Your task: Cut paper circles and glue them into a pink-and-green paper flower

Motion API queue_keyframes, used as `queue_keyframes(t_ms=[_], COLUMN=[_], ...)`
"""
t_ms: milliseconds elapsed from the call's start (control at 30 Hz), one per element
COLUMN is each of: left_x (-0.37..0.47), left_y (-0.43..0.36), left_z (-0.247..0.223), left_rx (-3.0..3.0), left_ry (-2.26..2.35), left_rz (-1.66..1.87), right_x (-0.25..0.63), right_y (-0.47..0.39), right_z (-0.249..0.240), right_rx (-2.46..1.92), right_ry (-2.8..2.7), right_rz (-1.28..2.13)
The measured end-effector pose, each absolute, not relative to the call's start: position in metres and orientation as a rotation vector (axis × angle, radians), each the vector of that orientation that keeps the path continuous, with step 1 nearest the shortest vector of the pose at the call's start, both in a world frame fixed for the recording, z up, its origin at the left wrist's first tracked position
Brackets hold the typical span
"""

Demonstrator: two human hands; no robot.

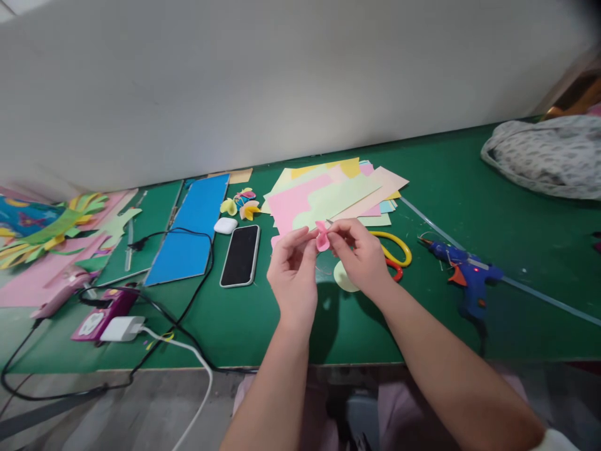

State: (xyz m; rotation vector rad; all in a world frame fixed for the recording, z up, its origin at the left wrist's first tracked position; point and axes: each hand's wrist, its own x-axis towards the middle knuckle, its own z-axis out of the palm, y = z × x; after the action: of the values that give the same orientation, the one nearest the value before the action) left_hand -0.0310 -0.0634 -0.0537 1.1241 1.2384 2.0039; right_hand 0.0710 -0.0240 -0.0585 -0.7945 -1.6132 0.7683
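A small pink paper piece (pixel 322 237), curled like petals, is held up over the green table (pixel 300 332). My left hand (pixel 295 266) pinches its left side between thumb and fingers. From the right, my right hand (pixel 359 250) pinches its other edge. Beneath my right hand lie a pale green paper circle (pixel 345 277) and scissors with yellow and red handles (pixel 404 249), their blades mostly hidden. Behind both hands spreads a pile of pastel paper (pixel 328 191).
On the right lies a blue glue gun (pixel 469 269) with a lit red light. Left of my hands are a phone (pixel 240 255), a white earbud case (pixel 226 225), small paper flowers (pixel 241 203), a blue board (pixel 188 232), cables and a purple power strip (pixel 106 313).
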Motion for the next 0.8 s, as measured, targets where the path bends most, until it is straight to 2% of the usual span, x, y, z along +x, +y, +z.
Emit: queue_keyframes(t_ms=[333,567,800], left_x=[-0.034,-0.047,-0.051], left_y=[-0.064,-0.055,-0.054], left_z=[-0.054,-0.056,-0.057], left_rx=[1.263,1.126,1.136], left_ry=[1.369,1.33,1.481], left_rz=[1.87,1.832,1.868], right_x=[0.071,0.072,0.071], right_y=[-0.021,-0.019,-0.016], right_z=[-0.06,-0.06,-0.062], right_rx=[-0.746,-0.799,-0.857], right_ry=[-1.615,-1.514,-1.514], right_rz=[0.932,1.059,1.058])
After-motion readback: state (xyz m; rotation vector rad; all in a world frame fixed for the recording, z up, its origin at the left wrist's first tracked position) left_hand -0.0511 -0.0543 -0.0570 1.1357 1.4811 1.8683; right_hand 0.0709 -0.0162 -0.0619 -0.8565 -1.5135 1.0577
